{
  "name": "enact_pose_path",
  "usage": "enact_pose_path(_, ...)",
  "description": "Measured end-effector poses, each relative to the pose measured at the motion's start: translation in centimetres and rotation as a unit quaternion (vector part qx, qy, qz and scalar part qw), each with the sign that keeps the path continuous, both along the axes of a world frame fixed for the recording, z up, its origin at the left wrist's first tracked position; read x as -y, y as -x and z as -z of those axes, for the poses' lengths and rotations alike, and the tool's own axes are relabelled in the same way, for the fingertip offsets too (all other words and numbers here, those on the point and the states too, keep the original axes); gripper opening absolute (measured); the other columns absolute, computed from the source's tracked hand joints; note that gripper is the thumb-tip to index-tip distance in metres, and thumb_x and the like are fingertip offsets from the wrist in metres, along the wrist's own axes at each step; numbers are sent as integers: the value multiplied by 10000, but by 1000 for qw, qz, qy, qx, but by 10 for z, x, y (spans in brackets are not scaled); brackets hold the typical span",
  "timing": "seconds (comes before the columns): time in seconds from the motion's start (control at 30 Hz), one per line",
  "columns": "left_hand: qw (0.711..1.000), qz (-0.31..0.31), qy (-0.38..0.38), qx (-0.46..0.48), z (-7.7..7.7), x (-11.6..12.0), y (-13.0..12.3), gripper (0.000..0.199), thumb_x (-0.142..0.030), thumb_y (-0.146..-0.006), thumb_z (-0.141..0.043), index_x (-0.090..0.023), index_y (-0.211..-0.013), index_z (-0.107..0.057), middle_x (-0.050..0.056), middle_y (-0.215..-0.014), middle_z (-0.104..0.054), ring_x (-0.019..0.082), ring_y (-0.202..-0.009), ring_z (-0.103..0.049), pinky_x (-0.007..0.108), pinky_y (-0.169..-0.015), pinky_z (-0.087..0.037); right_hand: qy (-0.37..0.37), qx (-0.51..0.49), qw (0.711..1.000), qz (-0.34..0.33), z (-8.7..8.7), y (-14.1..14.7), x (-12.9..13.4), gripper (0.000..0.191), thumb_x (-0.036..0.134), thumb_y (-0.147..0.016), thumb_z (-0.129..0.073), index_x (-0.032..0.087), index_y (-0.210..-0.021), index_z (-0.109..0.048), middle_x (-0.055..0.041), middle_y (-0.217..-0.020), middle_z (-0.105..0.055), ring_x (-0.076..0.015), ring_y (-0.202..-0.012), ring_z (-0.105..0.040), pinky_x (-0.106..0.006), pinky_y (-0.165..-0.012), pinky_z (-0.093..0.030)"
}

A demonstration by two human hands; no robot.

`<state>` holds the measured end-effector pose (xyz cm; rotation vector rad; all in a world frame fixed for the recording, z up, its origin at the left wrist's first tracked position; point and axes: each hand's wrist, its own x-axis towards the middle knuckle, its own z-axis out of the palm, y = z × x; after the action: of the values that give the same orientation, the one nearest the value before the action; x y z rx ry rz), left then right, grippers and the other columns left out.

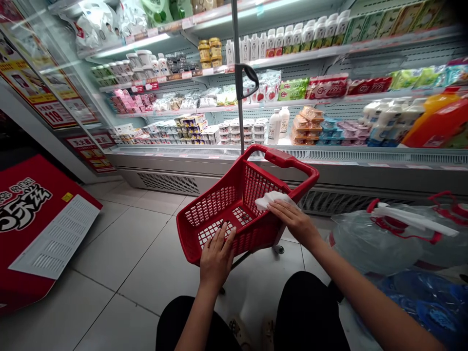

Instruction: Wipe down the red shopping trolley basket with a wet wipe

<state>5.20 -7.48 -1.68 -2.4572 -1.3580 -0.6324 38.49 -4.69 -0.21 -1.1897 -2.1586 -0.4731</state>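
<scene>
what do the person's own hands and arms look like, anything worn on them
The left hand and right hand are both bare, with slim fingers and no gloves. No sleeve shows on either forearm, and no watch or bracelet can be seen at the wrists. The nails are too small to judge.

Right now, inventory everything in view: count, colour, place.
Cart: 1, red, centre
Cloth or tissue: 1, white, cart's right side
Chiller: 1, grey, behind cart
Packaged goods: uncountable, mixed, chiller shelves
Large bottles: 2, orange and red-orange, chiller far right
Handled pole: 1, dark, before shelves
Signs: several, red/yellow, left
Cabinet: 1, red, left
Big jugs: several, clear/blue, right
Tiled floor: 1, pale, below
Legs: 2, black-clad, bottom
Shoes: 2, beige, bottom
Left hand: 1, bare, cart's near rim
Right hand: 1, bare, on cloth
</scene>
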Motion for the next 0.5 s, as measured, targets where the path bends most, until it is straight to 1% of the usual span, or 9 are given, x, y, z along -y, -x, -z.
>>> enact_pose_path(0.07,1000,-2,-3,-6,-1,-1,4,759,-201,-996,-487,-379,-1647,-140,23,-1671,-325,279,-1422,-515,458,-1095,-478,-17,-5,1000,24,-11,-21,-4,658,30,-1022,-375,303,-1618,-322,-20,-1542,-540,-225,-1435,-493,-467,-1231,-409)
enact_pose_path(0.13,1000,-4,-7,-13,-1,-1,6,763,-197,-993,-487,-376,-1647,-140,27,-1669,-329,278,-1417,-520,459,-1090,-481,-48,-34,996,72,-21,-43,-9,644,21,-1015,-355,295,-1598,-376,-27,-1524,-560,-226,-1427,-503,-466,-1227,-412)
enact_pose_path(0.2,1000,-9,-9,-12,0,-1,7,762,-196,-992,-485,-377,-1647,-142,26,-1668,-332,278,-1422,-514,468,-1096,-474,-67,-61,990,106,-26,-51,-13,638,16,-1007,-343,278,-1584,-408,-33,-1507,-579,-227,-1431,-497,-466,-1225,-415)
enact_pose_path(0.23,1000,-11,-9,-10,1,0,7,761,-197,-991,-485,-378,-1647,-145,24,-1668,-332,278,-1425,-510,474,-1101,-468,-69,-67,989,110,-25,-49,-13,636,16,-1004,-340,271,-1582,-414,-36,-1502,-583,-228,-1437,-490,-469,-1226,-413)
enact_pose_path(0.3,1000,-17,-6,-3,3,0,6,758,-200,-989,-486,-381,-1646,-154,21,-1668,-332,280,-1429,-504,485,-1110,-457,-58,-66,992,92,-18,-30,-12,630,19,-1004,-342,256,-1584,-411,-46,-1506,-578,-232,-1445,-480,-475,-1230,-408)
enact_pose_path(0.4,1000,-22,-4,-2,4,-1,7,753,-201,-987,-491,-381,-1644,-170,24,-1667,-336,284,-1424,-508,492,-1107,-454,-20,-39,999,28,-5,8,-5,630,29,-1011,-366,252,-1599,-378,-46,-1529,-553,-233,-1449,-473,-469,-1232,-408)
enact_pose_path(0.43,1000,-22,-5,-4,3,-1,8,751,-198,-988,-490,-381,-1644,-172,26,-1665,-339,282,-1423,-509,489,-1104,-455,-7,-27,1000,7,-2,17,-2,633,33,-1013,-375,258,-1604,-365,-38,-1536,-545,-229,-1449,-472,-464,-1234,-405)
enact_pose_path(0.5,1000,-22,-8,-7,2,0,10,747,-189,-991,-481,-386,-1642,-173,25,-1659,-354,273,-1423,-511,478,-1100,-458,10,-2,1000,-23,-2,19,1,642,35,-1017,-381,282,-1609,-349,-15,-1542,-537,-219,-1443,-480,-456,-1243,-391)
